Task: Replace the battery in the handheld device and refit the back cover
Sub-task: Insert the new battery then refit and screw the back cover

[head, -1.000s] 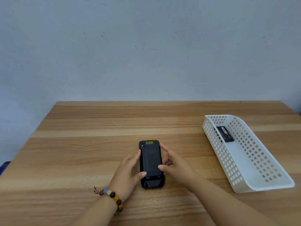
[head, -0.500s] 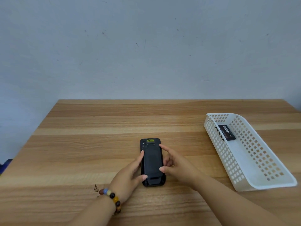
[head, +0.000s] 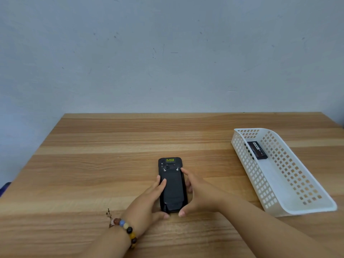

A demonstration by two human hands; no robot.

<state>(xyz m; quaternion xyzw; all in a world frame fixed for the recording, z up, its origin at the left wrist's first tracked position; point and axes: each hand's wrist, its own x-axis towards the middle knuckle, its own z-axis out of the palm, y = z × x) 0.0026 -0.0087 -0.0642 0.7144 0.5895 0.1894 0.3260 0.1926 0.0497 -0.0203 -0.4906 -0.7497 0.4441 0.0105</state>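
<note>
A black handheld device (head: 172,183) lies face down in the middle of the wooden table (head: 93,164), its back cover on and a yellow label at its far end. My left hand (head: 149,203) holds its left side, fingers resting on the cover and thumb at the near end. My right hand (head: 197,194) cups the right side, forefinger stretched toward the upper right screw and thumb at the bottom edge. A black battery (head: 257,150) lies in the far end of a white basket (head: 290,202) on the right.
The perforated white basket stands slanted near the table's right edge. A beaded bracelet (head: 124,229) is on my left wrist. A pale wall rises behind the table's far edge.
Both thumbs have slid from the cover's middle down to the device's near end. My right forefinger has stretched further up the device's right side. The device has stayed put.
</note>
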